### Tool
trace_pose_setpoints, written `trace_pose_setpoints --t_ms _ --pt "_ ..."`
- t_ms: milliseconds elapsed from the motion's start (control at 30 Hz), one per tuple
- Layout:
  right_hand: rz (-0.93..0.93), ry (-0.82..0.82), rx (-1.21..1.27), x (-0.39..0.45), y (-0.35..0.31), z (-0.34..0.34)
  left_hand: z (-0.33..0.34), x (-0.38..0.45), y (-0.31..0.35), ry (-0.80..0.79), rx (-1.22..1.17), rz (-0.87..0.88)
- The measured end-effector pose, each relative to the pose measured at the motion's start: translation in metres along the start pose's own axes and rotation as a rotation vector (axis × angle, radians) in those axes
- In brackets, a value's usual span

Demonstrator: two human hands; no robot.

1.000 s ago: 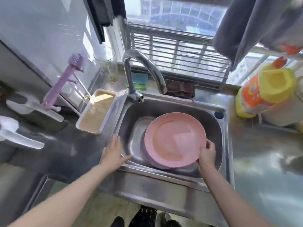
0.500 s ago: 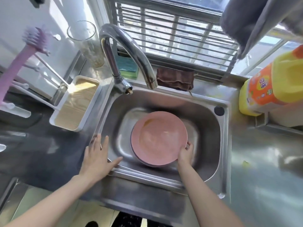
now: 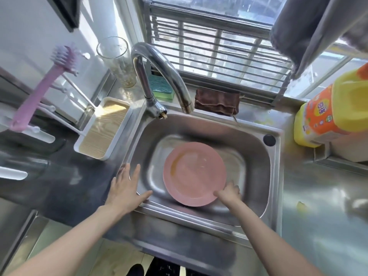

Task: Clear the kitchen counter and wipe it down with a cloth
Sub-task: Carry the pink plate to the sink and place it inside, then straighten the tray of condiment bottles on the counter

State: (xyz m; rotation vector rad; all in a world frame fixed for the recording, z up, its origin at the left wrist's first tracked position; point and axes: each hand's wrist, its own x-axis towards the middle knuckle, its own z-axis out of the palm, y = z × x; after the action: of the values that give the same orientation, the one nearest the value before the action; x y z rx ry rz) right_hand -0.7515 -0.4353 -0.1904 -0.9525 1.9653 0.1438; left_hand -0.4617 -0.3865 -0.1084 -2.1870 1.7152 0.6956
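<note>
pink plate (image 3: 194, 173) face-up in sink (image 3: 256, 140), seemingly tilted; right hand (image 3: 229, 193) pinches its rim, left hand (image 3: 124, 188) flat.

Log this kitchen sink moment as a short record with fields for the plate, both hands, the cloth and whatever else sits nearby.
plate: round pink plastic plate, low in the stainless steel sink
right hand: right hand grips the plate's near rim
left hand: left hand rests flat on the sink's left edge
cloth: folded brown cloth behind the sink
tap: curved chrome faucet, no water seen
nearby: yellow and orange detergent bottle at right; white tray at left
</note>
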Motion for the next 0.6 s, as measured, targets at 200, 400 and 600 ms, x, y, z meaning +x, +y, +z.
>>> trace_pose_setpoints --t_ms 200,400,600 --pt "-0.250 -0.147 -0.210 -0.043 -0.018 -0.027 -0.025 -0.017 0.007 -0.047 -0.185 -0.032" --pt "-0.541 -0.141 -0.237 -0.097 -0.067 -0.042 -0.048 -0.060 0.009 -0.015 -0.479 -0.057" --pt "-0.898 -0.247 -0.283 -0.160 -0.139 -0.009 -0.058 -0.120 -0.042 0.248 -0.663 -0.233"
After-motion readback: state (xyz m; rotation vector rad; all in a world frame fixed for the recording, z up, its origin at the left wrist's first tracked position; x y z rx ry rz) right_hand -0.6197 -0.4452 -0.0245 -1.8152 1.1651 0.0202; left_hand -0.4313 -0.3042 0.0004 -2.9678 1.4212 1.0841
